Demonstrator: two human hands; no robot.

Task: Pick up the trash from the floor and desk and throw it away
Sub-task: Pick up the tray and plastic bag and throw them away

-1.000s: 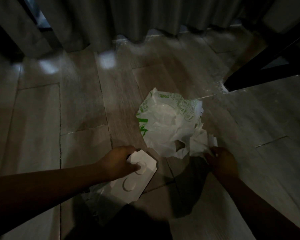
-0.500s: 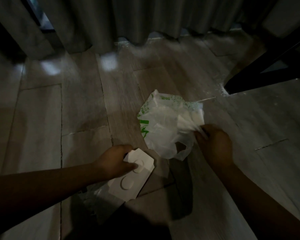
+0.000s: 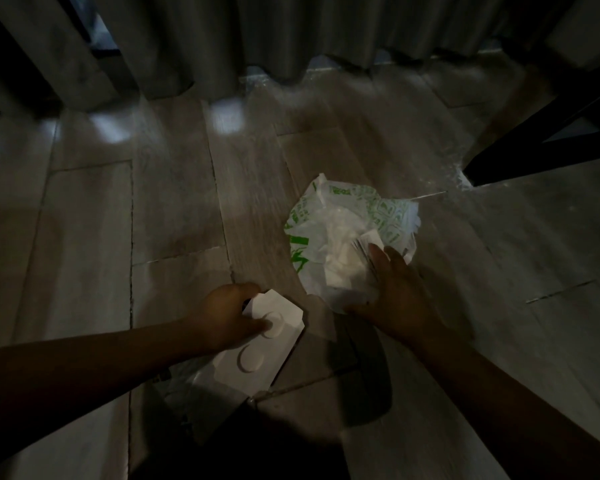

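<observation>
Two hands: left hand (image 3: 222,317) fingers (image 3: 257,325) grip white carton (image 3: 257,363); right hand (image 3: 395,299) on green-printed bag (image 3: 321,223), grip unclear, print illegible.

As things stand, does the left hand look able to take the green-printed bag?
Probably not: the left hand grips the white box, though nothing lies between it and the green-printed bag.

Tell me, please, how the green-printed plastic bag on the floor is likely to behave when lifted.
The plastic bag looks thin and crumpled, so it will probably flop rather than hold shape. Seemingly filled with crumpled paper, it is likely light. Its open mouth may spill that paper if tipped.
</observation>
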